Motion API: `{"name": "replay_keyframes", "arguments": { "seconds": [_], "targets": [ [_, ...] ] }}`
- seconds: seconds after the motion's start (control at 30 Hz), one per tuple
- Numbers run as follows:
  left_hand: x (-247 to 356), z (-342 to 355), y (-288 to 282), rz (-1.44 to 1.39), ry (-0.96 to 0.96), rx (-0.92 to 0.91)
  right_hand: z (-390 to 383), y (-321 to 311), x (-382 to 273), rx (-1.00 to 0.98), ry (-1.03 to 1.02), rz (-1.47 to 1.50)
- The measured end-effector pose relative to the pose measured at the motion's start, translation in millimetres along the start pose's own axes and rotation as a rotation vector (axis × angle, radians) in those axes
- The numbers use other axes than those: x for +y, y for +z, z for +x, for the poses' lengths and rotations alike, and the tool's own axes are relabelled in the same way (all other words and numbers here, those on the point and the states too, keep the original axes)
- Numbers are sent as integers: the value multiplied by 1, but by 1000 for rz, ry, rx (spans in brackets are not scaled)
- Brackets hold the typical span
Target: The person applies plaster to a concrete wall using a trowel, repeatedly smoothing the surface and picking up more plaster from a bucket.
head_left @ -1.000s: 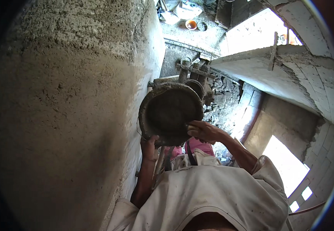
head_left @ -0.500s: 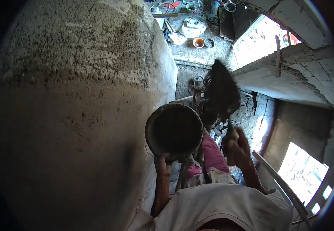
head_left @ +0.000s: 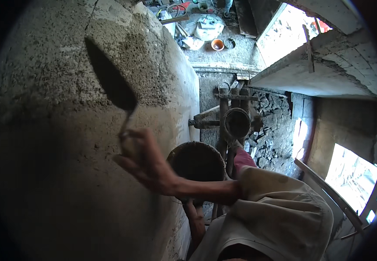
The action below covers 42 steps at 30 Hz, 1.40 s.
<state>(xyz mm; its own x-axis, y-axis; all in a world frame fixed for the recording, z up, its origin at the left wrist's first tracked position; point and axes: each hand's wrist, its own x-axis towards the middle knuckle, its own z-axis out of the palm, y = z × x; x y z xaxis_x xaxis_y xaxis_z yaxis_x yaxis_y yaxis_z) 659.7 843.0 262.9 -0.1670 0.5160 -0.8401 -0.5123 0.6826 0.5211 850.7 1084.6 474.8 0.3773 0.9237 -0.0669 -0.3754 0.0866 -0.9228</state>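
My right hand [head_left: 144,163] grips the handle of a pointed trowel [head_left: 112,80], its arm crossing in front of my body to the left. The dark blade points up and left, before the plastered wall [head_left: 58,143]; whether it touches the wall I cannot tell. No mortar lump shows on the visible face of the blade. My left hand [head_left: 192,209] supports a round bucket [head_left: 196,144] from its near side, close to the wall. The bucket's inside is dark, so its contents are unclear. My right forearm hides part of the bucket and left hand.
Beyond my leg, a second bucket [head_left: 237,123] rests on wooden scaffold poles [head_left: 223,106]. Rubble [head_left: 273,113] lies below on the right. An orange bucket [head_left: 217,45] and a white sack [head_left: 209,28] stand on the far floor. A broken wall edge [head_left: 292,61] juts in from the right.
My right hand has swung the trowel from the right, across the bucket, to the wall on the left. A dark mass seen on the blade earlier no longer shows. The held bucket has dropped slightly.
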Motion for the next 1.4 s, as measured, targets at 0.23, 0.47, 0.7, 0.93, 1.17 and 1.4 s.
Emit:
{"name": "replay_keyframes", "arguments": {
  "seconds": [0.23,0.47,0.7,0.93,1.17,1.4],
  "targets": [
    [-30,36,-54,-22,10,-108,-91,-209,-35,-600,326,-977],
    [-24,27,-20,596,585,-296,-166,-241,55,-618,574,-1129],
    [2,33,34,369,128,-227,-152,-271,97,-590,763,-419],
    [-5,67,59,229,-159,-222,-139,-292,28,-346,936,-219],
    [-26,122,78,97,-112,-262,-101,-279,-13,160,654,264],
    [-5,89,107,40,14,-93,40,-277,88,755,-53,-351]
  ]
}}
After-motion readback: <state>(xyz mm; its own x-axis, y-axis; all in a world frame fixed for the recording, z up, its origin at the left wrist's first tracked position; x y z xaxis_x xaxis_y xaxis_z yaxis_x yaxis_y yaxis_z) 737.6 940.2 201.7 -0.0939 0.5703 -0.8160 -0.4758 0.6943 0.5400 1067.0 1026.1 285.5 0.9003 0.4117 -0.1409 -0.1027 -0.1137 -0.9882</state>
